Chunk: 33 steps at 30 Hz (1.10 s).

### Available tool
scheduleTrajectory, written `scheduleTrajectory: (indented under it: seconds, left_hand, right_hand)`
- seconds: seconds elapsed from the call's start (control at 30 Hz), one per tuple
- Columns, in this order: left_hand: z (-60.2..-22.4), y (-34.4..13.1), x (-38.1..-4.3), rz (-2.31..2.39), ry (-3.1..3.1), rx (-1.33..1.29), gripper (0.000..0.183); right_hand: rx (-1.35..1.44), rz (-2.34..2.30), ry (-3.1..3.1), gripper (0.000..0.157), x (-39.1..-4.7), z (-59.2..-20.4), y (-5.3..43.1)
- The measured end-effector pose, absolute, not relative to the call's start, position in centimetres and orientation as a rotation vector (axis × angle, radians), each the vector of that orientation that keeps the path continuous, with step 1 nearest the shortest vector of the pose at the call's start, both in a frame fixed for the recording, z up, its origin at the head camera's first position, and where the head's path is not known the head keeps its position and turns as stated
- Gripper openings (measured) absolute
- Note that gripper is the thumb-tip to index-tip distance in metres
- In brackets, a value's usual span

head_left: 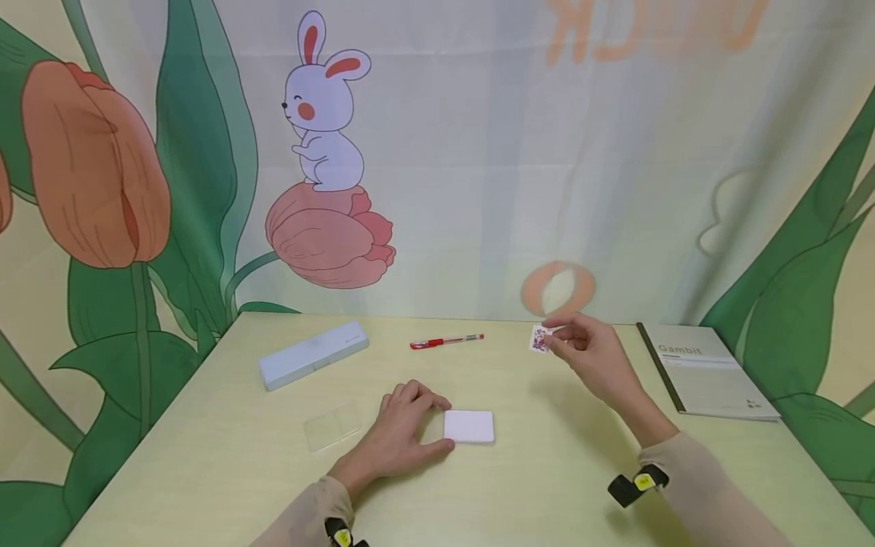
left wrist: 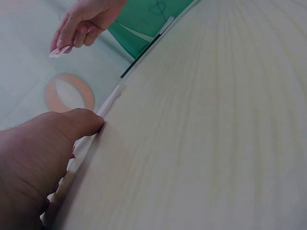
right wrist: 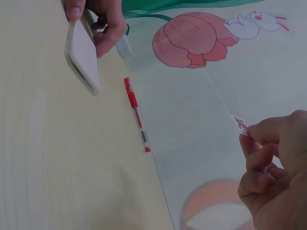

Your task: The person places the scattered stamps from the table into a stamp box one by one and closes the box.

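My right hand is raised over the far side of the table and pinches a small playing card between thumb and fingertips. Its printed figure also shows in the right wrist view, on the playing card. Lower and to the left, my left hand lies on the table. Its thumb and index finger hold the left corners of a white stack of cards. From the right wrist, the stack looks thick, with layered edges. Left of that hand lies a clear plastic case.
A red pen lies near the table's back edge. Back left is a pale blue pencil case; a grey notebook with a dark spine lies at the right. A printed curtain hangs behind the table.
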State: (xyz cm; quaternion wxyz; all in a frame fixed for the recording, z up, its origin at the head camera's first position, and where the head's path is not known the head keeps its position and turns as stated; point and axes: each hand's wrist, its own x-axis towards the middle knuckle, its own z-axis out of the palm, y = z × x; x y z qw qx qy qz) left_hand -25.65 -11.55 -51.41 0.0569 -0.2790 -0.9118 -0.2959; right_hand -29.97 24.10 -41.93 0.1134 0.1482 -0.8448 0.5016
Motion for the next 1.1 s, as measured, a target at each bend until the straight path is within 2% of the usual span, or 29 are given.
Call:
scheduleTrajectory:
  seconds: [0.47,1.1]
  left_hand:
    - [-51.4,-11.6,-25.7,-0.885,-2.779,-0.838,0.053]
    - [-51.2,-11.6,-25.7,-0.89,-2.773,-0.85,0.052]
  right_hand:
    - [0.567,1.596,-2.489,0.022,-27.9,-42.7,18.9]
    - [0.59,1.658,-2.59,0.02,-26.8,-46.5,14.8]
